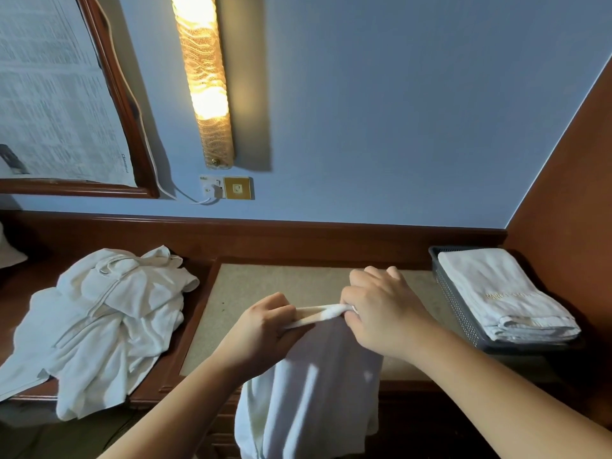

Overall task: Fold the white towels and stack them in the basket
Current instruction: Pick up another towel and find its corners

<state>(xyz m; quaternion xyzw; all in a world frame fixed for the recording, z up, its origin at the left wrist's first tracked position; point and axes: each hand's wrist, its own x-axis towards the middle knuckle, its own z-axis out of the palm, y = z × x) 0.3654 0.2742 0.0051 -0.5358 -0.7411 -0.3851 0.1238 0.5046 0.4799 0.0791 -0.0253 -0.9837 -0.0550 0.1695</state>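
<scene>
While the towel (308, 385) hangs from my two hands over the front edge of the bench (265, 293), I judge it soft and limp, light enough to lift easily but with no stiffness of its own, so it will sag wherever I do not hold it. Its top hem is bunched into a narrow band between my hands, and the rest drapes down in loose vertical folds below the bench edge. My left hand (265, 323) has its fingers curled round one end of that hem, and my right hand (377, 313) pinches the other end; the two are close together, not touching. The best hold, I think, is at the corners of the hem, pulled apart so the cloth spreads flat.

To my right, at the back corner of the bench, the dark mesh basket (457, 313) holds folded white towels (503, 293) stacked flat, at least two layers, filling most of it and rising above its rim. To my left, a crumpled heap of white towels (106, 319) lies on a wooden surface, spilling over its front edge.
</scene>
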